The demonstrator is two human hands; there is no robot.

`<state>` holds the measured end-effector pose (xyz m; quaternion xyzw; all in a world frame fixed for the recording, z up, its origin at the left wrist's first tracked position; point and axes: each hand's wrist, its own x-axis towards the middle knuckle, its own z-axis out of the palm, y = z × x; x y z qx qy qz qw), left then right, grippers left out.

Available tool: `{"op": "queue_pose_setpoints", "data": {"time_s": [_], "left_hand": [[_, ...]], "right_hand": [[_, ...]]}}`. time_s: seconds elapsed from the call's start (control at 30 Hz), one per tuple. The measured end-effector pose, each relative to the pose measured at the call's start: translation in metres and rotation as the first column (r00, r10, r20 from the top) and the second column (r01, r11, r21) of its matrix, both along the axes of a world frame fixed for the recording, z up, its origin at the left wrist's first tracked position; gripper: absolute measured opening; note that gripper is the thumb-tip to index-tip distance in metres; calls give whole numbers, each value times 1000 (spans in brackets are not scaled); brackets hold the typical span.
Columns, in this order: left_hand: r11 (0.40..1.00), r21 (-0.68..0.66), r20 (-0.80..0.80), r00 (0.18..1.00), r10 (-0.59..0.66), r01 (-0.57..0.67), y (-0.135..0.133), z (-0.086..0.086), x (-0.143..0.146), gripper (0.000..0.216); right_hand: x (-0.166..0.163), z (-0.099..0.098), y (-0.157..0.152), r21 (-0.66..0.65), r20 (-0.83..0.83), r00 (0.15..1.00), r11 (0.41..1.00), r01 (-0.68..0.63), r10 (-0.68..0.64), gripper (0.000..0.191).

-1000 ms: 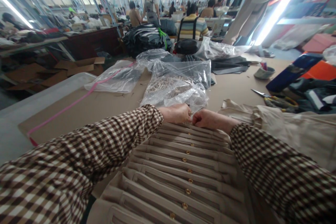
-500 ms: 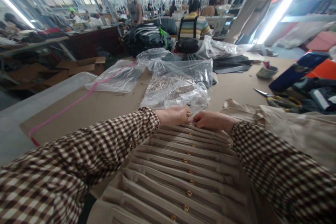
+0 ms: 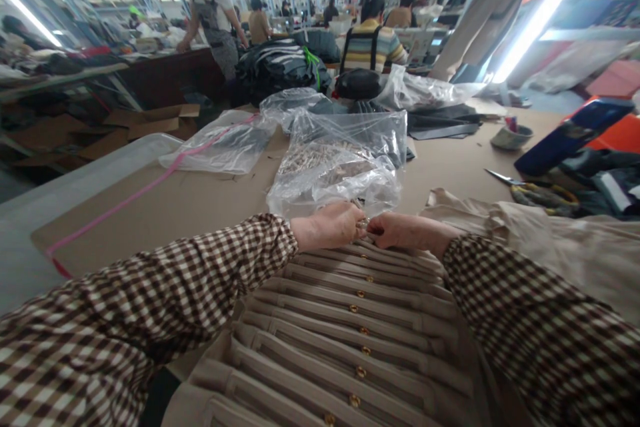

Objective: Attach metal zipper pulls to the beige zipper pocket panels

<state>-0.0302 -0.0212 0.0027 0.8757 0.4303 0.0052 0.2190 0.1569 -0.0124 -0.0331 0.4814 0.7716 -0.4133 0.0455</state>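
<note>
A row of overlapping beige fabric strips [image 3: 350, 327], each with a small gold stud, lies on the table in front of me. My left hand [image 3: 333, 225] and my right hand [image 3: 395, 230] meet fingertip to fingertip at the far end of that row, both curled shut. Between the fingertips they pinch something small and metallic that I cannot make out. Just beyond the hands sits a clear plastic bag [image 3: 335, 170] holding many small pale pieces. Both my sleeves are brown and white check.
More clear bags [image 3: 220, 143] lie further back on the brown table [image 3: 190, 203]. Scissors [image 3: 535, 192], a small bowl [image 3: 509, 138] and dark fabric are at the right. A beige garment [image 3: 565, 247] lies beside my right arm. Other people work in the background.
My hands have stayed together at the far end of the strips, shifting slightly. A standing person in the background has walked to the left.
</note>
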Motion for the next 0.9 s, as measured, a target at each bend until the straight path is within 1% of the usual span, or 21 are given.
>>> {"op": "queue_pose_setpoints", "data": {"time_s": [0.1, 0.17, 0.23, 0.33, 0.47, 0.6, 0.73, 0.9], "left_hand": [[998, 51, -36, 999, -39, 40, -1, -1, -2, 19], [997, 60, -54, 997, -47, 50, 0, -2, -5, 22], [997, 62, -66, 997, -49, 53, 0, -3, -6, 24], [996, 76, -85, 996, -33, 39, 1, -3, -7, 23], [999, 43, -86, 996, 6, -2, 1, -2, -8, 20], [1000, 15, -26, 1000, 4, -3, 3, -5, -12, 17], [1000, 7, -8, 1000, -2, 2, 5, -9, -14, 17], [1000, -11, -16, 1000, -23, 23, 6, -8, -14, 16]], "right_hand": [[-1, 1, -4, 7, 2, 1000, 1000, 1, -1, 24], [-1, 3, -6, -9, -5, 1000, 1000, -6, 6, 27], [0, 3, -8, -34, -19, 1000, 999, 1, -1, 24], [3, 2, -9, -56, -55, 997, 997, 49, -52, 20], [8, -4, -7, -117, -116, 991, 992, 52, -66, 20], [9, -7, -6, -182, -173, 983, 983, 33, -66, 20], [9, -8, -5, -163, -174, 983, 986, 34, -62, 17], [8, -7, -4, -47, -121, 993, 999, 9, -15, 20]]}}
